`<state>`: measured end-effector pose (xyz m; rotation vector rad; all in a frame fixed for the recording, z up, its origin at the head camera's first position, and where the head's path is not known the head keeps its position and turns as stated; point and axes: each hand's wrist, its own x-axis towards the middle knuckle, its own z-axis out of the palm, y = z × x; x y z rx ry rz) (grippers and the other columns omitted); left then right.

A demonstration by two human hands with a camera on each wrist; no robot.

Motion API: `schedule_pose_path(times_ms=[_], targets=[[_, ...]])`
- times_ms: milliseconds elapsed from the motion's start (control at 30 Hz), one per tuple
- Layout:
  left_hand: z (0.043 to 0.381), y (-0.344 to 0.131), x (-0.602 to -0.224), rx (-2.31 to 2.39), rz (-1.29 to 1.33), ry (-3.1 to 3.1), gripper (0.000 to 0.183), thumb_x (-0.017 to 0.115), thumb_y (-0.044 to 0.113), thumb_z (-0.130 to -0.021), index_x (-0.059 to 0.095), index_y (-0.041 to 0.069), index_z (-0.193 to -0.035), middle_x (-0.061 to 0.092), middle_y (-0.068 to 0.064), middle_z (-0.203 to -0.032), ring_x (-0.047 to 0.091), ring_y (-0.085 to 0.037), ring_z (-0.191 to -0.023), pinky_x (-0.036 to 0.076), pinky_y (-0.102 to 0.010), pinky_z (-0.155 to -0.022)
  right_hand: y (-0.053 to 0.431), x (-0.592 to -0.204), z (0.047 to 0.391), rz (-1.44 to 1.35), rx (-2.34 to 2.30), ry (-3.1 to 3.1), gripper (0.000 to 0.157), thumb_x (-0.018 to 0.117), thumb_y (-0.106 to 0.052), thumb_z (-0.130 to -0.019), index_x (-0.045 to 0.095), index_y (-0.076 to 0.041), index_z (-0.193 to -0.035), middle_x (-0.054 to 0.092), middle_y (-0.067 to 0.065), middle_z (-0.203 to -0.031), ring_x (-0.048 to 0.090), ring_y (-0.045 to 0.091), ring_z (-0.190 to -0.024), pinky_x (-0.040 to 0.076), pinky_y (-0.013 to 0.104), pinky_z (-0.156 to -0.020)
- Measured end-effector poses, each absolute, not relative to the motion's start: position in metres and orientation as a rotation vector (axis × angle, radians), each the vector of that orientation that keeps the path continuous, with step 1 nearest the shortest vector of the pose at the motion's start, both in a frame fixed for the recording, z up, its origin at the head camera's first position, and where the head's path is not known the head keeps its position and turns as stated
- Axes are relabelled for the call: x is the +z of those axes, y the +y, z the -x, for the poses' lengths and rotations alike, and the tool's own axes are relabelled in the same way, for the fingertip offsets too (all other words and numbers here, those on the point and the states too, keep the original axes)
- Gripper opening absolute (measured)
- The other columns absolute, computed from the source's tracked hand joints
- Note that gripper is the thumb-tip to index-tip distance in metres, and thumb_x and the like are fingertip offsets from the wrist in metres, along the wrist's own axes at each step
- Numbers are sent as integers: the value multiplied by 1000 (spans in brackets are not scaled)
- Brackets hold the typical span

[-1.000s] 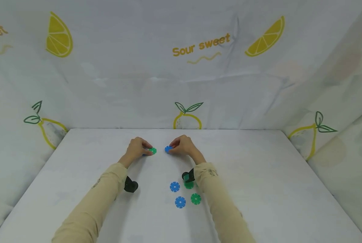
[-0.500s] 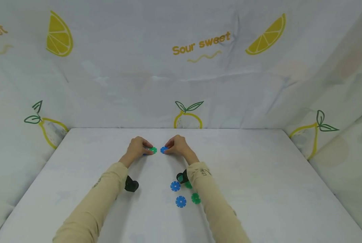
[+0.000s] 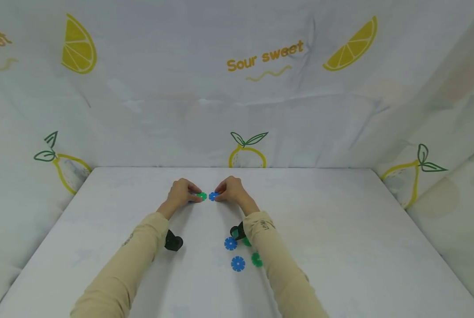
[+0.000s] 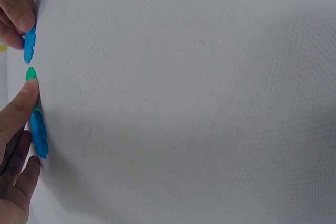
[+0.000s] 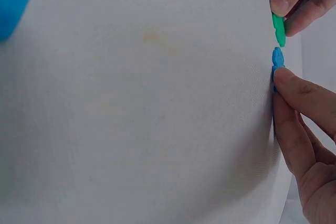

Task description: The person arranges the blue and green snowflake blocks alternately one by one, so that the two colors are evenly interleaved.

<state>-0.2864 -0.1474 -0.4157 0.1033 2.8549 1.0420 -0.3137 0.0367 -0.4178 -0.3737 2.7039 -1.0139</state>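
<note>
My left hand (image 3: 180,192) pinches a green notched disc (image 3: 203,196) between thumb and fingers. A blue notched disc (image 4: 38,134) joins that green one end to end, mostly covered by the left hand in the head view. Opposite it, my right hand (image 3: 232,191) pinches another blue notched disc (image 3: 212,196) by its right side. The green edge and this blue edge face each other across a narrow gap, close over the white table. In the right wrist view the green disc (image 5: 279,30) and the blue disc (image 5: 278,57) nearly meet.
Nearer on the white table (image 3: 340,238) lie two loose blue discs (image 3: 238,263) and green discs (image 3: 257,259), partly covered by the right sleeve. Black wrist cameras (image 3: 174,242) hang under both forearms. A lemon-print curtain (image 3: 173,88) stands behind the table's back edge.
My right hand has moved left with its blue disc, narrowing the gap to the green one. The left hand has stayed nearly still.
</note>
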Motion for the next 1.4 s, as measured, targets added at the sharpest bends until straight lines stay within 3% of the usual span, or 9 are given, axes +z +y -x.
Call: schedule_pose_path(times_ms=[367, 767, 1133, 1400], targets=[[289, -147, -417, 1034, -113, 2857, 23, 80, 8, -76, 74, -1, -97, 71, -14, -100, 62, -29, -99, 48, -43, -89, 28, -415, 313, 345, -1025, 2692, 18, 80, -5, -76, 75, -1, -93, 71, 7, -82, 60, 12, -75, 50, 21, -70], [291, -144, -409, 758, -255, 2883, 27, 81, 17, -78, 73, 5, -101, 67, -12, -107, 61, -28, -99, 51, -44, -82, 32, -416, 312, 349, -973, 2712, 19, 81, -8, -77, 75, -3, -95, 72, 6, -85, 63, 14, -78, 51, 24, -76], [294, -142, -409, 763, -280, 2875, 35, 81, 19, -77, 73, 7, -108, 66, -13, -113, 59, -29, -105, 49, -45, -88, 32, -410, 312, 364, -961, 2698, 20, 81, -9, -77, 74, -3, -95, 72, 6, -86, 64, 14, -79, 51, 23, -74], [297, -143, -418, 998, -326, 2829, 35, 80, 13, -78, 71, 2, -110, 67, -14, -114, 60, -29, -108, 47, -41, -95, 51, -400, 315, 411, -1031, 2626, 26, 75, -10, -82, 70, -1, -107, 71, 10, -98, 65, 18, -85, 53, 23, -73]])
